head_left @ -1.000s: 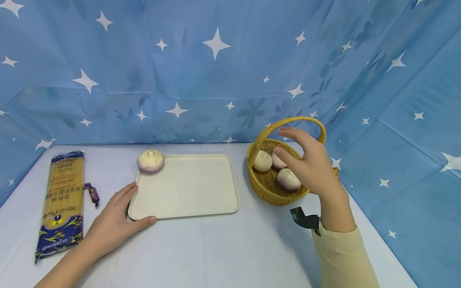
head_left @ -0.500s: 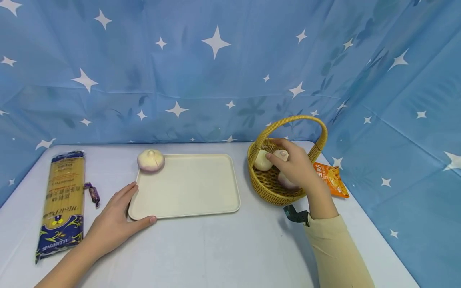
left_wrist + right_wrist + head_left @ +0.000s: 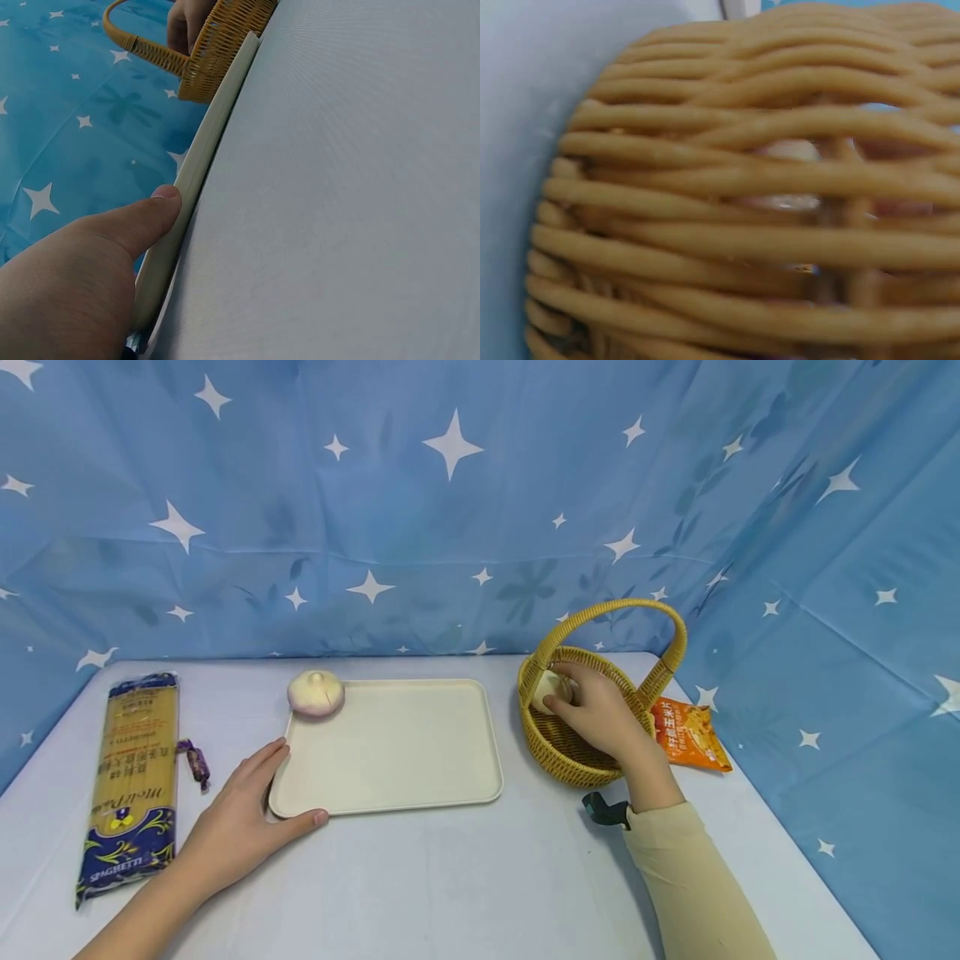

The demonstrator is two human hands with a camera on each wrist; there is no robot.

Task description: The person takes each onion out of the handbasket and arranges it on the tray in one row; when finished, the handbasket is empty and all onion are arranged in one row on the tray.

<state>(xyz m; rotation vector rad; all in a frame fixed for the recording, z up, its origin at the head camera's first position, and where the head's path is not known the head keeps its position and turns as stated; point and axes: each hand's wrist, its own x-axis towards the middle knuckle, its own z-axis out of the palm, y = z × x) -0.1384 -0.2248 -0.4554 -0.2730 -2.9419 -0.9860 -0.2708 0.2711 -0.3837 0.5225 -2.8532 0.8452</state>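
Observation:
My left hand rests at the near left corner of a cream tray, fingers along its left side and thumb on its front rim. In the left wrist view the thumb lies straight against the tray's edge. My right hand reaches into a yellow wicker basket under its arched handle. Its thumb and fingers pinch a pale turnip, partly hidden by the hand. Another turnip, white with a purplish base, sits on the tray's far left corner.
A spaghetti pack lies at the left, with a purple wrapped candy beside it. An orange snack bag lies right of the basket. A starry blue curtain stands behind the table. Basket weave fills most of the right wrist view.
My right hand has gone down and left from above the basket into it, onto the pale turnip. The orange bag has come into fuller view. The left hand stays at the tray.

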